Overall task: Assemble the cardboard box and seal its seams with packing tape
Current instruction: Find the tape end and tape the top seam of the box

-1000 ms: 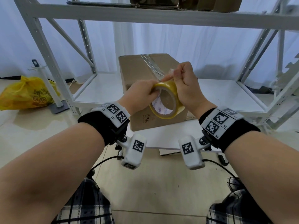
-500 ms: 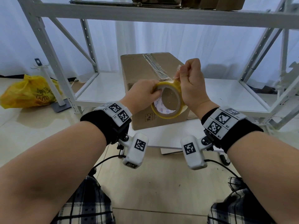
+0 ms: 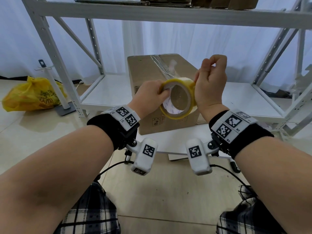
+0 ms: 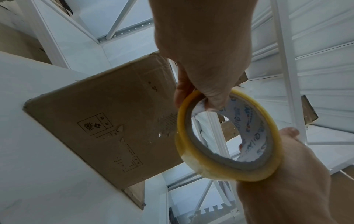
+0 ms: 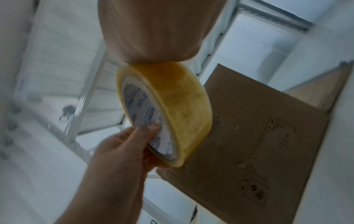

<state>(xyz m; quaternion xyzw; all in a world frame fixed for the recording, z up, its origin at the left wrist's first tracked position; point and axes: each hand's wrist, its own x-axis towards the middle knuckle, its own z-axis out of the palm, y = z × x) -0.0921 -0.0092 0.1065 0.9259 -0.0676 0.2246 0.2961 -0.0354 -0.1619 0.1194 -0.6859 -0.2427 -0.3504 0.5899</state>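
A brown cardboard box [image 3: 152, 78] stands closed on the low white shelf, with a strip of clear tape along its top seam [image 3: 160, 65]. In front of it my left hand [image 3: 162, 93] grips a yellowish roll of packing tape [image 3: 179, 98], fingers hooked into the core. My right hand [image 3: 207, 66] is curled just above the roll's right side and pinches the loose tape end. The left wrist view shows the tape roll [image 4: 226, 136] before the box [image 4: 107, 121]. Seen from the right wrist, the tape roll [image 5: 172, 109] hangs under my right palm.
A white metal rack frames the box, with its upper shelf beam [image 3: 168, 10] overhead and the lower shelf [image 3: 239, 97] open to the right. A yellow plastic bag [image 3: 32, 95] and a white stand [image 3: 55, 92] sit on the tiled floor at left.
My right hand has lifted up and to the right, away from the roll's top, with the tape end in its pinch. The left hand still holds the roll, now slightly higher.
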